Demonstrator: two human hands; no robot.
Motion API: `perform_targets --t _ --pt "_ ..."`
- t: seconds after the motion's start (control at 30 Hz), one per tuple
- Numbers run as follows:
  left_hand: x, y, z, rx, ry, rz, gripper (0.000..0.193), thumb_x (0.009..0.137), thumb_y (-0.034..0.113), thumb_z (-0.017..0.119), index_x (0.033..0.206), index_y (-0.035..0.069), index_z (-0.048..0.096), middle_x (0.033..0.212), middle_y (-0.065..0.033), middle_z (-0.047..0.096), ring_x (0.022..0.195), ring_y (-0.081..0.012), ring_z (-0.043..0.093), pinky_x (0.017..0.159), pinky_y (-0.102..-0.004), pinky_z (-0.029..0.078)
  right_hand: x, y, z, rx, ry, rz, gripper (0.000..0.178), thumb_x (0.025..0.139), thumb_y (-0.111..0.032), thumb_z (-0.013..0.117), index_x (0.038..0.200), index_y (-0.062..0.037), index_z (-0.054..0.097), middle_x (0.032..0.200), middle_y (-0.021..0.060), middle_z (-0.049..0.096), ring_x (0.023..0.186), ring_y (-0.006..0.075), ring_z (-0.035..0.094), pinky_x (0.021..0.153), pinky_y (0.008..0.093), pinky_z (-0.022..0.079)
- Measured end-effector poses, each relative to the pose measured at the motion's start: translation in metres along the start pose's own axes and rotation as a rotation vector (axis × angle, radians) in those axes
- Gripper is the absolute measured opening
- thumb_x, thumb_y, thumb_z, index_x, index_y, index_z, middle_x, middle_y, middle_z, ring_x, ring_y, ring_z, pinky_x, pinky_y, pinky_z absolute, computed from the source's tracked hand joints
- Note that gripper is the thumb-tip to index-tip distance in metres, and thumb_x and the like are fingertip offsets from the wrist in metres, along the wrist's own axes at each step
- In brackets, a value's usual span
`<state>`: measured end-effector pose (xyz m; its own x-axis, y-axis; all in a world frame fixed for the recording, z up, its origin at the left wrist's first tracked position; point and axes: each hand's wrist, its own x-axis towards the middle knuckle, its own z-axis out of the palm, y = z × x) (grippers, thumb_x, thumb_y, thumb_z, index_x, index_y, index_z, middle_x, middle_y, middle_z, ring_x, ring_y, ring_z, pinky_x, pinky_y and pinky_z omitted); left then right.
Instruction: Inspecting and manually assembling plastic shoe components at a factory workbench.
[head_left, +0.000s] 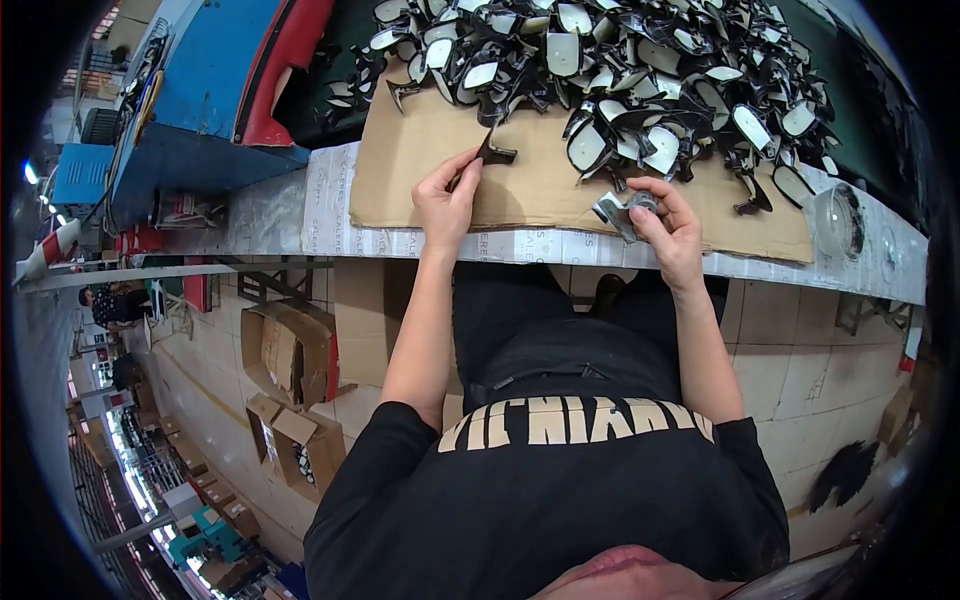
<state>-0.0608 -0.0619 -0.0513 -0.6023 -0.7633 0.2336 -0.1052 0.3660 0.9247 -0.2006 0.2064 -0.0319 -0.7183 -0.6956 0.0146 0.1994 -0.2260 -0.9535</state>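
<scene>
My left hand (447, 205) pinches a dark, glossy shoe heel (497, 154) between thumb and fingers, just above the cardboard sheet. To its right, my right hand (673, 232) is closed on a small shiny silver piece (618, 214), held over the sheet's near edge; its exact kind does not show. A big heap of black shoe heels (586, 148), many with pale flat tops, covers the far part of the cardboard sheet (400, 180). One loose heel (750, 195) lies at the heap's near right side.
A roll of clear tape (838, 220) sits at the table's right end. Blue and red machinery (200, 110) stands on the left. Open cardboard boxes (290, 355) are on the floor at left below the table. Farther left, a person (118, 304) is in the workshop.
</scene>
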Motion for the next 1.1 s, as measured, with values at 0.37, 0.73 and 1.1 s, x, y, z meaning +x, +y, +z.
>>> perform_targets --t 0.37,0.73,1.1 --pt "-0.068 0.054 0.0 -0.977 -0.182 -0.505 0.022 0.094 0.005 0.057 0.116 0.002 0.058 0.104 -0.0103 0.069 0.09 -0.0173 0.07 0.084 -0.0378 0.061 -0.014 -0.027 0.065 -0.474 0.022 -0.369 0.035 0.077 -0.001 0.076 0.111 -0.0021 0.066 0.103 0.0075 0.067 0.088 0.0181 0.062 0.077 0.0276 0.048" --pt "-0.085 0.061 0.005 -1.068 -0.156 -0.528 0.023 0.093 0.003 0.063 0.116 0.003 0.061 0.1 -0.0073 0.071 0.086 -0.0124 0.069 0.072 -0.0251 0.057 -0.019 -0.026 0.073 -0.796 0.054 -0.663 0.037 0.07 0.0 0.079 0.106 -0.0031 0.068 0.096 0.0078 0.069 0.082 0.0222 0.06 0.073 0.0325 0.047" --pt "-0.086 0.06 -0.001 -1.022 -0.114 -0.533 0.025 0.092 0.001 0.064 0.118 0.0 0.063 0.102 -0.0109 0.072 0.088 -0.0163 0.071 0.076 -0.0294 0.061 -0.024 -0.041 0.071 -0.503 0.074 -0.383 0.036 0.074 -0.002 0.078 0.108 -0.003 0.069 0.095 0.0077 0.067 0.082 0.0196 0.058 0.076 0.0302 0.048"
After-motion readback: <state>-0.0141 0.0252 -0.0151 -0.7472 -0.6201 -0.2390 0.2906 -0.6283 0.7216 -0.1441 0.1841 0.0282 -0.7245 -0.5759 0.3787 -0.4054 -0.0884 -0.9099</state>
